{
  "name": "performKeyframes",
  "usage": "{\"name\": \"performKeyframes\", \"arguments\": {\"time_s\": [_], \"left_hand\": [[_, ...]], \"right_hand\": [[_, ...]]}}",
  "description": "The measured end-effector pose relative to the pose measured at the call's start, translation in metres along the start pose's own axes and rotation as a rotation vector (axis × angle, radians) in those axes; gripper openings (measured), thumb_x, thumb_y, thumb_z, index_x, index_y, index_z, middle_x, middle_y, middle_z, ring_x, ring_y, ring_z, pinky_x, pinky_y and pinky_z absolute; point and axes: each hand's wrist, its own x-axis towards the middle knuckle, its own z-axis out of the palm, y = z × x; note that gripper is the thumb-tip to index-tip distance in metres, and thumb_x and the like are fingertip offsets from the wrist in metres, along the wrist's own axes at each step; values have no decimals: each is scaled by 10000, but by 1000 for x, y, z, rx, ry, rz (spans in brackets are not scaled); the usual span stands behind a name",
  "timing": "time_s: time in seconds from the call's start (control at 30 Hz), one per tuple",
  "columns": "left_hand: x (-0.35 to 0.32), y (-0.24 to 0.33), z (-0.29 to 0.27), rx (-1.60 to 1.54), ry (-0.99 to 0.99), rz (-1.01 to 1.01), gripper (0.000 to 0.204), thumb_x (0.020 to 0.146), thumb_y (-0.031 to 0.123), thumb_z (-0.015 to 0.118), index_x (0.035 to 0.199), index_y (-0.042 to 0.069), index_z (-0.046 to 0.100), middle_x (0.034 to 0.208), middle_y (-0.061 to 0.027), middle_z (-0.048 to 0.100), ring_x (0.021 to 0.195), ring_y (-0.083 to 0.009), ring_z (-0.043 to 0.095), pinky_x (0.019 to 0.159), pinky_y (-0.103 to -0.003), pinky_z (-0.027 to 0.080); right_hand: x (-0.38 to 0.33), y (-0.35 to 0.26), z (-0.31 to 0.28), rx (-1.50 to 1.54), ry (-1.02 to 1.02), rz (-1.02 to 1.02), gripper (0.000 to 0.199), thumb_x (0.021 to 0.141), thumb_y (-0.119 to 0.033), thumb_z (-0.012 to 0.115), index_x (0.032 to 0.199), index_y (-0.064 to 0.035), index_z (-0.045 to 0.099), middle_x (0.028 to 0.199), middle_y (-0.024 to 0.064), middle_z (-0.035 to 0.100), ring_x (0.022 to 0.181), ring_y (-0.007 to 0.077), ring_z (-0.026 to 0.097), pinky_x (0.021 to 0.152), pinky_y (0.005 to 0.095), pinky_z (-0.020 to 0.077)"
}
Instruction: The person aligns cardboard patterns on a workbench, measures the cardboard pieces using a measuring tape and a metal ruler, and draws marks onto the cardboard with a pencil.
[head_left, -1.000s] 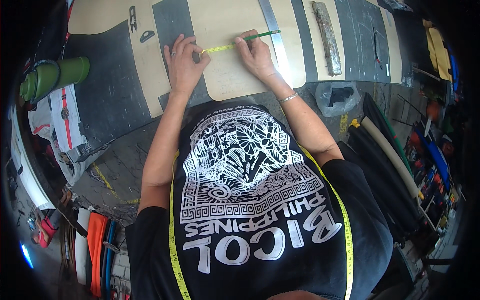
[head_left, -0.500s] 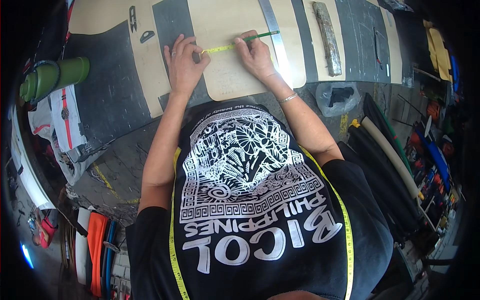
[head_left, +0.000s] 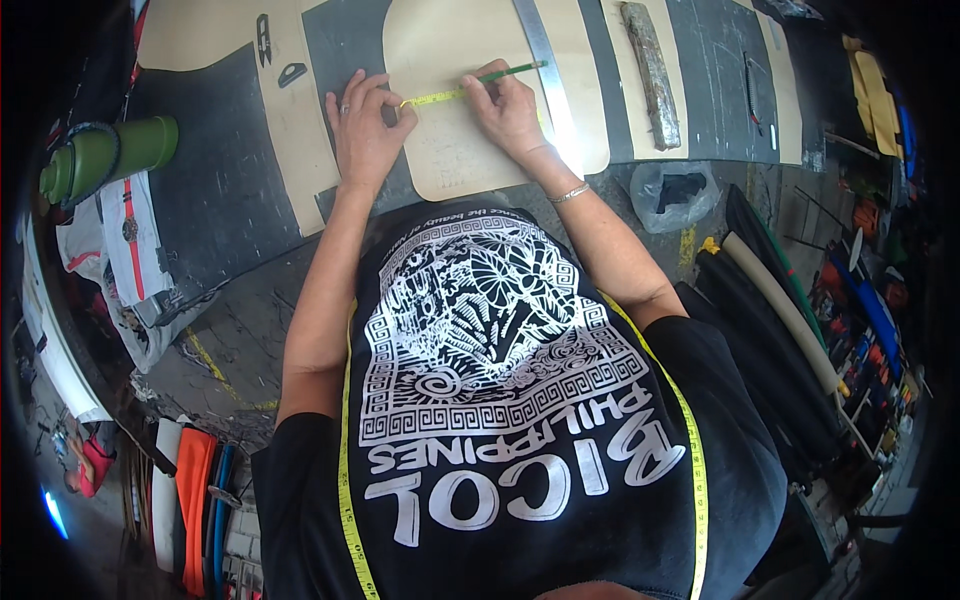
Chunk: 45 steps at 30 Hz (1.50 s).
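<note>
My left hand [head_left: 368,128] pinches the end of a yellow tape measure [head_left: 432,98] at the left edge of a tan sheet with rounded corners [head_left: 470,150]. The thumb and forefinger are pressed together, the other fingers raised. At the tape's other end, my right hand [head_left: 508,112] grips a green pencil [head_left: 512,73] whose back end points right. The pencil's tip is hidden by the fingers. A metal ruler [head_left: 552,90] lies lengthwise on the sheet, just right of my right hand. Another yellow tape [head_left: 345,470] hangs down both sides of my black shirt.
Thread snips [head_left: 264,40] and a small dark tool [head_left: 292,73] lie at the left. A long wrapped bar [head_left: 650,75] rests on the right. Beside the table are a green roll [head_left: 145,143], a clear plastic bag [head_left: 675,198] and several long dark rolls [head_left: 775,360].
Both hands, the tape and the pencil have shifted slightly left. The tan sheet has shifted a little too, and its far left rounded corner now shows. Both grips look the same.
</note>
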Motion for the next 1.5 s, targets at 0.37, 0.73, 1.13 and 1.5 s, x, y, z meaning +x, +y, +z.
{"name": "performKeyframes", "arguments": {"time_s": [0.37,0.73,1.13,1.5], "left_hand": [[8,3,-2,-26,12,39,170,819,230,779,894,122,672,1291,-51,657,1416,-298,481,1223,-592,212],[50,7,-8,-227,107,-83,289,903,160,751,1150,76,626,1254,-152,666,1211,-352,613,1072,-433,435],[126,27,-6,-354,-77,-263,345,951,95,657,1295,110,670,976,-97,648,811,-201,577,791,-332,483],[125,31,15,-454,15,-434,360,982,114,614,1337,89,666,1145,-109,706,964,-152,626,953,-295,479]], "right_hand": [[-20,14,-47,-358,-83,-299,340,798,-9,639,1129,-68,696,1188,176,638,1129,404,580,994,475,480],[-91,3,-118,-183,-12,38,174,954,-132,666,1105,-45,672,1001,181,609,942,382,626,841,446,518],[-175,19,-136,-228,-14,550,505,962,-500,670,928,3,633,867,293,652,865,490,647,746,526,500],[-170,33,-141,-33,108,677,522,1002,-469,621,801,11,653,707,261,605,657,436,599,631,461,471]]}}
